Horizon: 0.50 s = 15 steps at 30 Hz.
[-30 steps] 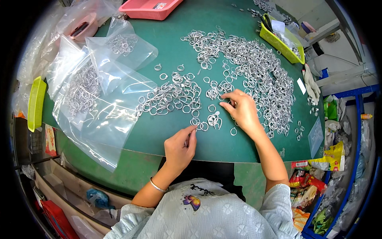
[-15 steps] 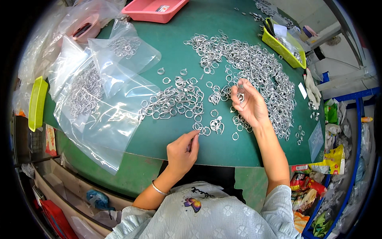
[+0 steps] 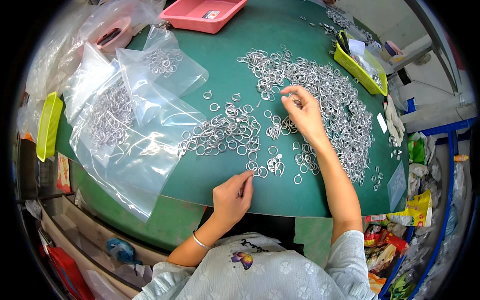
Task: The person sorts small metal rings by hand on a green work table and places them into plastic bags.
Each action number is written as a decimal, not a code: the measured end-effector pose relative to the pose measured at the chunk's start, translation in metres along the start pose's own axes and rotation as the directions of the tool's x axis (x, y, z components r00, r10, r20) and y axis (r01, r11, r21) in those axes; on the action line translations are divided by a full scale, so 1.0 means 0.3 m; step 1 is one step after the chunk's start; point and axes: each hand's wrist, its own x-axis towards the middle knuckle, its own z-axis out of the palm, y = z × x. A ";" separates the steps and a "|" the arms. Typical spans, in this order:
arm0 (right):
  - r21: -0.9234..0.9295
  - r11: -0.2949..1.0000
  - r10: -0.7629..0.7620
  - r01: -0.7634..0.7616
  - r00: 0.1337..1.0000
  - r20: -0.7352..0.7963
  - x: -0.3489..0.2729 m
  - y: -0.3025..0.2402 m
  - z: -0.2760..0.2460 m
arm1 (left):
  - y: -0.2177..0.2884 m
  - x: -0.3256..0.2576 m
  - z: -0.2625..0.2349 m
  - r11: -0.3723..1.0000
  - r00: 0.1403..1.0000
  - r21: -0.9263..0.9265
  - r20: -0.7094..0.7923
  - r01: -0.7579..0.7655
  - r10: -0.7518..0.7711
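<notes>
My right hand (image 3: 306, 116) is over the left edge of the large heap of silvery metal rings (image 3: 340, 115), thumb and forefinger curled toward each other. A metal ring (image 3: 298, 103) shows inside its curled fingers, partly hidden. Near the table's front edge, my left hand (image 3: 232, 199) is closed, fingertips pinched beside a few loose rings (image 3: 257, 170). What its fingers hold, if anything, is hidden. A smaller pile of rings (image 3: 220, 134) lies beyond it to the left, and small clusters (image 3: 275, 164) lie between my hands.
Clear plastic bags (image 3: 145, 165) holding rings cover the left of the green table (image 3: 220, 55). A pink tray (image 3: 200, 22) stands at the back; yellow-green baskets (image 3: 360, 70) (image 3: 49, 127) stand right and left. A white glove (image 3: 395, 122) lies at the right edge.
My right hand has moved a little left, turning from palm-up to back-up with its fingers over the heap. My left hand stays nearly in place. The whole view has shifted slightly.
</notes>
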 end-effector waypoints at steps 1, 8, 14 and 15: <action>-0.220 0.965 -0.148 0.140 0.989 -0.021 0.005 0.014 0.009 | 0.002 0.002 0.001 1.000 1.000 -0.001 0.004 -0.002 0.002; -0.676 0.726 -0.019 0.127 0.986 0.164 -0.003 -0.007 0.061 | -0.002 -0.001 -0.005 1.000 1.000 0.013 0.004 -0.013 0.013; -0.695 0.711 0.022 0.105 0.985 0.171 -0.021 -0.024 0.063 | -0.005 -0.003 -0.008 0.999 1.000 0.018 0.003 -0.029 0.029; -0.704 0.701 0.019 0.110 0.985 0.173 -0.020 -0.024 0.063 | -0.005 -0.002 -0.009 1.000 1.000 0.009 0.002 -0.020 0.020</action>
